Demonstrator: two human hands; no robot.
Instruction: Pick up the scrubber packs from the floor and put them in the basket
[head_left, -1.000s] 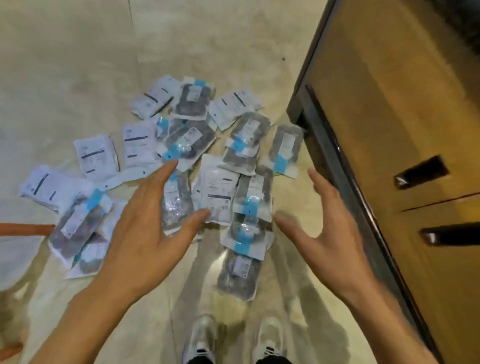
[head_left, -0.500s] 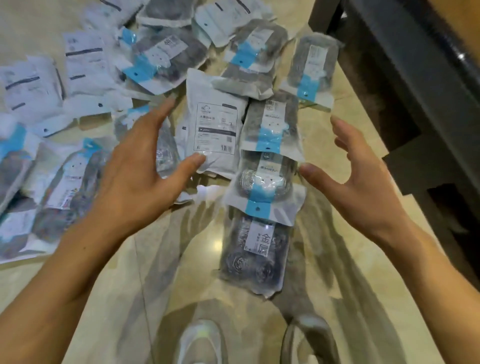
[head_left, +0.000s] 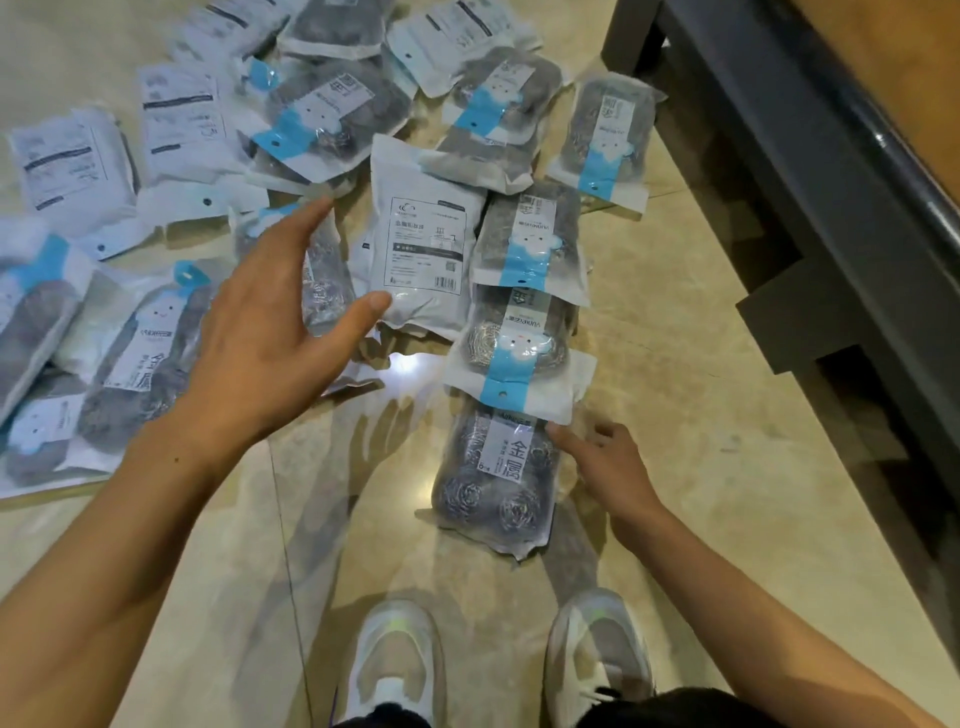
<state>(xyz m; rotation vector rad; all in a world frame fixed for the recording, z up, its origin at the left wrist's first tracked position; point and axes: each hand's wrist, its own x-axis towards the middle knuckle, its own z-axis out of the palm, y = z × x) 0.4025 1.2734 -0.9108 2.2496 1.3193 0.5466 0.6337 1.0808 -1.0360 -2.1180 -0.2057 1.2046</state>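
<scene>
Nearest the person, the right hand (head_left: 605, 462) is down at the floor (head_left: 675, 364), its fingers (head_left: 563, 434) curled and touching the right edge of the closest scrubber pack (head_left: 493, 483), a clear bag of steel-wool balls lying lengthwise; whether the hand has pinched the plastic or merely rests against it cannot be told from this angle, though nothing looks lifted. Just past those fingertips a blue-banded pack (head_left: 514, 358) overlaps the closest one's far end. The left hand (head_left: 270, 332) hovers higher, spread wide and holding nothing, thumb tip just beside the lower corner of a white-backed pack (head_left: 421, 244), fingers reaching over a half-hidden pack beneath. Beyond both hands the pile (head_left: 322, 114) of overlapping packs spreads away (some face up, some showing printed backs). No basket is in view, so the job looks barely begun: every visible pack is still on the floor.
</scene>
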